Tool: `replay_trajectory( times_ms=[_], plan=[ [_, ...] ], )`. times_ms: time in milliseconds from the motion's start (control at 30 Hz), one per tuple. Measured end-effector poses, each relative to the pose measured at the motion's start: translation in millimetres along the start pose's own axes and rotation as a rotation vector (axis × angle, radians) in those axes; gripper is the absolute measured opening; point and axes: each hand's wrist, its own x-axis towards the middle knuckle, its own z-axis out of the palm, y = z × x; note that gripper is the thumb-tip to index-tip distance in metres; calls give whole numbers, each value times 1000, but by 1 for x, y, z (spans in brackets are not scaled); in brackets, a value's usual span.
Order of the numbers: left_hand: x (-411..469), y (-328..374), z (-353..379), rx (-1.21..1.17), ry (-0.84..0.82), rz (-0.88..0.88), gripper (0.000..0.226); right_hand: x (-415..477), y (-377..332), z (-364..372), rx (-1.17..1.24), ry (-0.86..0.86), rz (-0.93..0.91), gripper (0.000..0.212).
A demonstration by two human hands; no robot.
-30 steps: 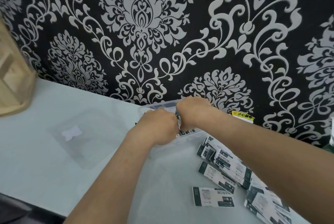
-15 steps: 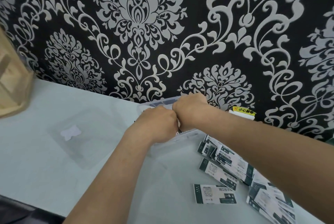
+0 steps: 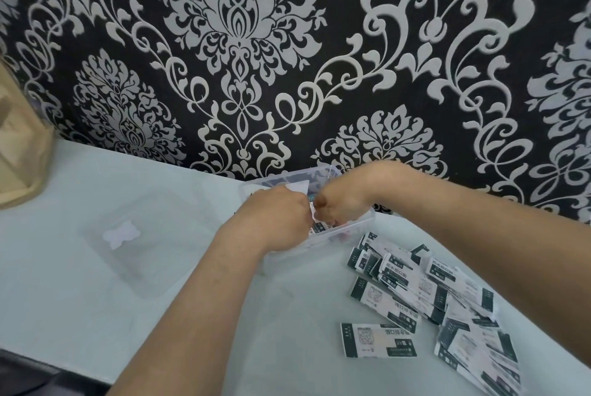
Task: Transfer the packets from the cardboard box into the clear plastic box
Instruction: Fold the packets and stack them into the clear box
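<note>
The clear plastic box (image 3: 323, 173) stands against the patterned wall at the middle of the pale table. Both hands reach down into it. My left hand (image 3: 275, 219) and my right hand (image 3: 343, 203) are curled, knuckles almost touching, with white-and-green packets (image 3: 315, 224) pinched between them inside the box. How each hand holds them is partly hidden. Several more white-and-green packets (image 3: 415, 283) lie loose on the table right of the box, and one packet (image 3: 379, 339) lies apart nearer me. No cardboard box is clearly in view.
The clear lid (image 3: 140, 239) with a white label lies flat on the table left of the box. A light wooden object (image 3: 22, 146) stands at the far left edge. The black-and-white wall (image 3: 287, 60) closes off the back. The table's near edge (image 3: 64, 373) is at bottom left.
Both hands stay at the box and shift only slightly, the right hand dipping lower inside. The camera view has drifted a little.
</note>
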Motion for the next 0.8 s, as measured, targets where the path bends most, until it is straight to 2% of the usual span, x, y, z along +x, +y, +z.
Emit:
replay_trajectory(
  times_ms=[267, 500, 600, 800],
  plan=[
    [-2, 2, -2, -14, 15, -12, 43, 5, -6, 10, -20, -62, 12, 45],
    [-3, 1, -2, -66, 30, -35, 48, 3, 1, 10, -33, 0, 22, 47],
    [-2, -2, -1, -150, 111, -33, 40, -7, 5, 8, 69, 139, -15, 35],
    [-25, 24, -24, -338, 403, 72, 35, -64, 25, 18, 659, 592, -148, 23]
  ],
)
